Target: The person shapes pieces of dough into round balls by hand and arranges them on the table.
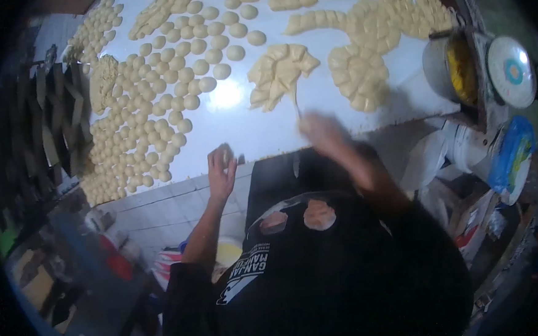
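Observation:
My left hand (221, 168) rests at the table's front edge, fingers curled around what looks like a small dough piece. Further right, my right hand (325, 137) is blurred by motion and closed on the near end of a thin pale dough strip (296, 105). That strip reaches up to a cut, folded dough heap (283, 71) on the white table (248, 129). Many round dough balls (153, 82) cover the table's left side. Another heap of dough pieces (359, 79) lies to the right of the folded one.
A metal pot (438, 68) with yellow contents stands at the table's right edge, beside a patterned plate or lid (511, 72). More dough pieces (315, 20) lie at the back. A blue plastic package (514, 156) is at the lower right. Dark slatted racks (47, 120) stand left.

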A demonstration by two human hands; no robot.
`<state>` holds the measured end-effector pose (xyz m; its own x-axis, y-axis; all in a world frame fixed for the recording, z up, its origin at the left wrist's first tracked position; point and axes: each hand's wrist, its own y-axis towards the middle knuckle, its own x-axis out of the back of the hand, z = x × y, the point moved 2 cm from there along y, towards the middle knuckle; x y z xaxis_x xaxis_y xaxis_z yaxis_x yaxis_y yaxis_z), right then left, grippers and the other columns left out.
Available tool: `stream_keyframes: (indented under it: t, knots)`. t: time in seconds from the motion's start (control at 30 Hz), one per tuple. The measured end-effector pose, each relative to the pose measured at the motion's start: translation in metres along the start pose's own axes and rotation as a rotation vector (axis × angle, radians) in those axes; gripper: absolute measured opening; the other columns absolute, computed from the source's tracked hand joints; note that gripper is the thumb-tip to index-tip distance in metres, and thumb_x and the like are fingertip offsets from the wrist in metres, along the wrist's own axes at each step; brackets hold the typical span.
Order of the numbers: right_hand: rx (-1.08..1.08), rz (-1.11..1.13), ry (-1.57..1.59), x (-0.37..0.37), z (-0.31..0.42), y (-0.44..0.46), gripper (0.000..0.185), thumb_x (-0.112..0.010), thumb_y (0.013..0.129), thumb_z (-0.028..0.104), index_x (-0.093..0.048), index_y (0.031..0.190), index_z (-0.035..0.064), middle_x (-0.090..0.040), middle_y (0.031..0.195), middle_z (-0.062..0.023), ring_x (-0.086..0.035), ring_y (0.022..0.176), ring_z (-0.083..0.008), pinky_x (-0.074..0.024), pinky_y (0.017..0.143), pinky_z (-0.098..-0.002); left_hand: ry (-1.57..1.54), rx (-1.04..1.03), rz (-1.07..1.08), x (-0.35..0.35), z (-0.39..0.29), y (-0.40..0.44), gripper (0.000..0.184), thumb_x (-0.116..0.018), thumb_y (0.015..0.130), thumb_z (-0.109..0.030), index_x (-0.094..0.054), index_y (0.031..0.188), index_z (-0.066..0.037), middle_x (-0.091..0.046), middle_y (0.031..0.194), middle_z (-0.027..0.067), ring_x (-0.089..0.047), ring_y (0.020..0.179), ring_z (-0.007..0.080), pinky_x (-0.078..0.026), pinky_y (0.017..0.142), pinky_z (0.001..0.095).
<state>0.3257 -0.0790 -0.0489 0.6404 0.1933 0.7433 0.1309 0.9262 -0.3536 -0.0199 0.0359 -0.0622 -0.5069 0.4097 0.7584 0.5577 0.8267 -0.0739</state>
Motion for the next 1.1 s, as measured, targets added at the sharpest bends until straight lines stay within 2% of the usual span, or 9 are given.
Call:
stream_keyframes:
  t: [0.07,0.17,0.27,0.33,0.5,0.67,0.87,1.03,1.1]
  knots:
    - [0.056,-0.153,0.37,-0.01,0.007,-0.058,0.028,-0.079,0.093,0.019,-0.071,0.115,0.004,-0.07,0.115,-0.0237,-0.067,0.115,-0.0463,-0.0513,0.1,-0.0552,0.201,-0.181,0.039,0.013,0.022,0.018,0.049,-0.067,0.105,-0.03,-0.06,0.149,-0.008,-0.058,0.147,0.0193,-0.058,0.129,0.0347,-0.047,0.108,0.0448]
    - [0.263,-0.338,-0.065,-0.025,-0.035,-0.032,0.038,-0.082,0.09,0.017,-0.066,0.12,0.0006,-0.067,0.124,-0.0246,-0.065,0.113,-0.046,-0.0515,0.096,-0.0544,0.497,-0.394,0.048,-0.001,0.023,0.064,0.066,-0.072,0.1,-0.036,-0.053,0.159,-0.016,-0.056,0.151,0.0121,-0.055,0.129,0.0382,-0.042,0.112,0.051]
    - [0.324,-0.62,-0.354,-0.028,-0.009,0.052,0.04,-0.083,0.09,0.023,-0.063,0.117,0.0018,-0.065,0.119,-0.0232,-0.062,0.107,-0.0454,-0.0486,0.092,-0.0558,0.207,-0.154,-0.12,-0.035,-0.017,0.113,0.046,-0.071,0.1,-0.035,-0.063,0.137,-0.009,-0.062,0.134,0.0158,-0.057,0.116,0.0395,-0.045,0.101,0.0529]
    - [-0.072,-0.789,-0.272,-0.06,0.014,0.068,0.039,-0.084,0.088,0.029,-0.062,0.111,0.0047,-0.062,0.109,-0.0193,-0.06,0.101,-0.0425,-0.0452,0.089,-0.056,0.226,-0.079,0.133,-0.051,-0.016,0.087,0.035,-0.072,0.098,-0.036,-0.064,0.114,-0.005,-0.065,0.112,0.0175,-0.057,0.103,0.0392,-0.045,0.093,0.0532]
    - [0.314,-0.469,-0.476,-0.066,-0.037,-0.008,0.029,-0.078,0.095,0.032,-0.062,0.098,0.0085,-0.06,0.101,-0.0162,-0.056,0.1,-0.0423,-0.0428,0.087,-0.0556,0.01,-0.576,0.227,0.001,0.074,0.048,0.024,-0.079,0.093,-0.018,-0.069,0.114,-0.011,-0.065,0.11,0.0109,-0.062,0.105,0.0348,-0.049,0.093,0.049]
    - [-0.291,-0.837,-0.203,-0.047,-0.002,0.085,0.029,-0.079,0.094,0.033,-0.065,0.098,0.0083,-0.06,0.1,-0.0144,-0.059,0.102,-0.0402,-0.045,0.092,-0.0567,0.143,-0.139,-0.001,-0.023,-0.008,0.109,0.024,-0.079,0.094,-0.025,-0.068,0.107,-0.009,-0.065,0.108,0.0112,-0.061,0.102,0.0349,-0.046,0.087,0.0489]
    - [0.358,-0.539,-0.314,-0.064,-0.049,0.019,0.029,-0.085,0.089,0.026,-0.062,0.093,0.0096,-0.06,0.101,-0.0148,-0.057,0.094,-0.04,-0.0448,0.088,-0.0551,0.027,-0.51,0.056,0.012,0.047,0.049,0.023,-0.08,0.093,-0.023,-0.072,0.111,-0.01,-0.065,0.106,0.0109,-0.063,0.097,0.0367,-0.048,0.089,0.0498]
    - [-0.081,-0.696,-0.075,-0.042,-0.003,0.063,0.029,-0.086,0.088,0.03,-0.064,0.096,0.0108,-0.059,0.103,-0.0144,-0.058,0.096,-0.0398,-0.0457,0.09,-0.0546,0.096,-0.012,-0.231,-0.038,-0.026,0.11,0.023,-0.08,0.092,-0.025,-0.065,0.097,-0.009,-0.066,0.104,0.0151,-0.06,0.095,0.0386,-0.046,0.087,0.0527]
    - [0.132,-0.491,-0.161,-0.06,-0.001,0.014,0.033,-0.089,0.084,0.031,-0.064,0.093,0.0106,-0.06,0.102,-0.0137,-0.059,0.097,-0.0398,-0.0453,0.088,-0.0549,0.03,-0.256,-0.065,-0.053,-0.025,0.051,0.022,-0.08,0.091,-0.023,-0.067,0.101,-0.008,-0.067,0.107,0.0151,-0.061,0.099,0.0386,-0.046,0.089,0.0527]
